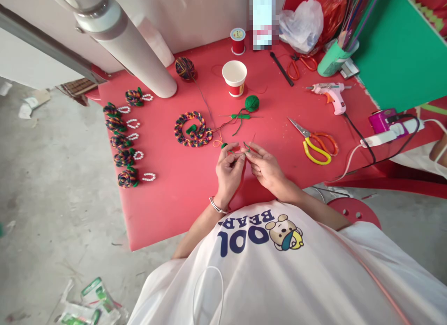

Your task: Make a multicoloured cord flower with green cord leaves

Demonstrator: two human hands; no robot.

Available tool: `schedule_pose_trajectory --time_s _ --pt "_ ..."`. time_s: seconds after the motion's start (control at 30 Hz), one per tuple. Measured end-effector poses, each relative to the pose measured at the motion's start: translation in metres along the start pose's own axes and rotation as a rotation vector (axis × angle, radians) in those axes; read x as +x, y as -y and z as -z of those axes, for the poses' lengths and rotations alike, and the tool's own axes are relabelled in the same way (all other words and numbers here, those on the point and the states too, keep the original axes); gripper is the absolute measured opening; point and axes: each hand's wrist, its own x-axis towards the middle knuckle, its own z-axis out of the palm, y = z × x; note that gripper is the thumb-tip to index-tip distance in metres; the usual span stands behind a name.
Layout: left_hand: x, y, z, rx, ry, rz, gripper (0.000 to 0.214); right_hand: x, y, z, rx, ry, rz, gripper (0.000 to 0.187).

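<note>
This looks like a small handcraft workspace; whether it belongs to a home or a workshop cannot be told. The flat red desk [167,199] carries a round green yarn ball [252,103], a dark multicoloured yarn ball [185,68], a red thread spool [238,44], pointed metal scissors with yellow and orange handles [316,150] and a pale pink plastic glue gun [334,96]. Multicoloured looped-yarn pieces [118,141] line its left edge beside small white bead loops [149,177]. Crumpled green-and-white plastic packets [99,297] litter the bare grey floor [70,190].
</note>
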Motion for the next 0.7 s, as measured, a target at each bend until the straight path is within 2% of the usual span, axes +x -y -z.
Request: schedule_pose_trajectory --time_s 0.27,0.57,0.7 --pt "-0.002 -0.005 0.001 -0.048 0.037 0.046 0.015 0.003 0.005 -0.001 -0.018 -0.033 0.038 0.079" --pt "-0.001 -0.007 0.004 -0.011 0.089 0.042 0.013 0.008 0.004 0.004 -0.055 -0.004 0.088 0.071" --pt "-0.001 -0.004 0.003 -0.003 0.048 -0.016 0.012 0.011 0.001 0.005 -0.037 0.044 0.076 0.067"
